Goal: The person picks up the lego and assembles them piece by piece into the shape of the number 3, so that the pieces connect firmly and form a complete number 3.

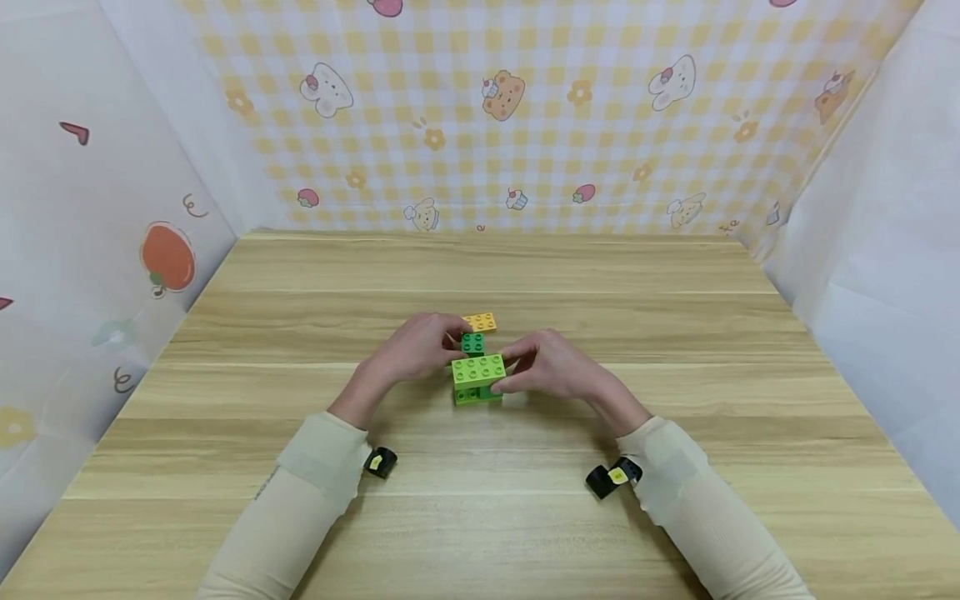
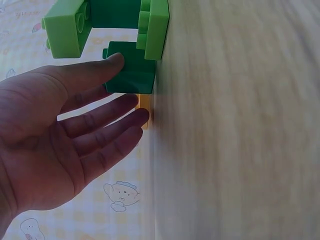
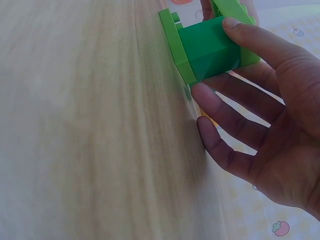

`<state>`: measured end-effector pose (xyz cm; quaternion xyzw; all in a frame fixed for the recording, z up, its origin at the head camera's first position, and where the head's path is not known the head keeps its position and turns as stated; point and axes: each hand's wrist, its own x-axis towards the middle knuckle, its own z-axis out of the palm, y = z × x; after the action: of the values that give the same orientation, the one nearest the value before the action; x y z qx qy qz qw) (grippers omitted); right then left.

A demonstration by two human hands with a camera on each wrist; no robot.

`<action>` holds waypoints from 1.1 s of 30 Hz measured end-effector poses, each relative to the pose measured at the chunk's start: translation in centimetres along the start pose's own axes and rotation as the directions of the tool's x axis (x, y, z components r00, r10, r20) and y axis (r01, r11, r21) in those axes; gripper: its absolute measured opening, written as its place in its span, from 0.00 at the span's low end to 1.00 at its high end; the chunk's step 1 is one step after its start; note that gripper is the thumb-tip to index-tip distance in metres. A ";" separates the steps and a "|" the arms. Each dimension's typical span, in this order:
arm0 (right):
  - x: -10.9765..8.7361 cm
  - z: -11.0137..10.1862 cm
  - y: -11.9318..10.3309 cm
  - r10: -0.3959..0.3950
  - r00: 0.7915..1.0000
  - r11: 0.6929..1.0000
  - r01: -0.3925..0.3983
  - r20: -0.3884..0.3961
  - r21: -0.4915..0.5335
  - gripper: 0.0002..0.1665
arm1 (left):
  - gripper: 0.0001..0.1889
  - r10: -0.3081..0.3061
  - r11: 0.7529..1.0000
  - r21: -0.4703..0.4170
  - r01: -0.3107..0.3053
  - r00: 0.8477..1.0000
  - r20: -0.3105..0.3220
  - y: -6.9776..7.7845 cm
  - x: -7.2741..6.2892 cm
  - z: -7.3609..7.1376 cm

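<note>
A small stack of toy building bricks stands on the table, with a light green brick [image 1: 478, 370] on top, another light green brick [image 3: 177, 47] at the bottom and a dark green brick [image 3: 212, 45] between them at the right end. My right hand [image 1: 553, 367] grips this stack, thumb against the dark green brick. Just behind the stack is a separate dark green brick [image 1: 473, 343], pinched by my left hand [image 1: 423, 346], whose thumb shows on it in the left wrist view. A yellow-orange brick [image 1: 482, 322] lies farther back, near the left fingertips.
The wooden table [image 1: 480, 517] extends around the bricks on all sides. At its far edge hangs a yellow checked cloth [image 1: 480, 150] with cartoon prints, and white cloths flank both sides. Black wrist cameras [image 1: 381, 462] are strapped on both wrists.
</note>
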<state>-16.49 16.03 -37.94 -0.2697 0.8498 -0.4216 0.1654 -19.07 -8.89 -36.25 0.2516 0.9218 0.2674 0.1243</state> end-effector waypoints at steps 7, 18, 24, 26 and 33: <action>-0.1 -0.1 -0.3 -0.001 1.000 1.000 0.001 -0.001 0.000 0.18 | 0.19 -0.019 1.000 -0.008 0.019 1.000 -0.006 0.1 0.0 -0.1; 0.0 0.0 -0.2 0.003 1.000 1.000 -0.003 0.000 0.004 0.17 | 0.18 -0.021 1.000 -0.022 0.021 0.999 -0.032 0.1 -0.4 -0.3; 0.0 0.0 -0.1 0.004 1.000 1.000 -0.004 -0.002 0.004 0.16 | 0.18 -0.028 0.998 -0.057 0.027 0.999 -0.033 0.0 -0.5 -0.4; 0.0 0.0 -0.1 0.004 1.000 1.000 -0.004 -0.003 0.006 0.16 | 0.19 -0.030 0.997 -0.065 0.027 0.999 -0.035 0.0 -0.5 -0.4; 0.0 0.0 -0.2 0.002 1.000 1.000 -0.002 -0.001 0.011 0.17 | 0.19 -0.041 0.995 -0.094 0.036 0.998 -0.043 0.0 -0.5 -0.6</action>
<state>-16.44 15.96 -37.77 -0.2676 0.8479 -0.4262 0.1669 -18.86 -9.41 -35.73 0.2218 0.9156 0.3131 0.1205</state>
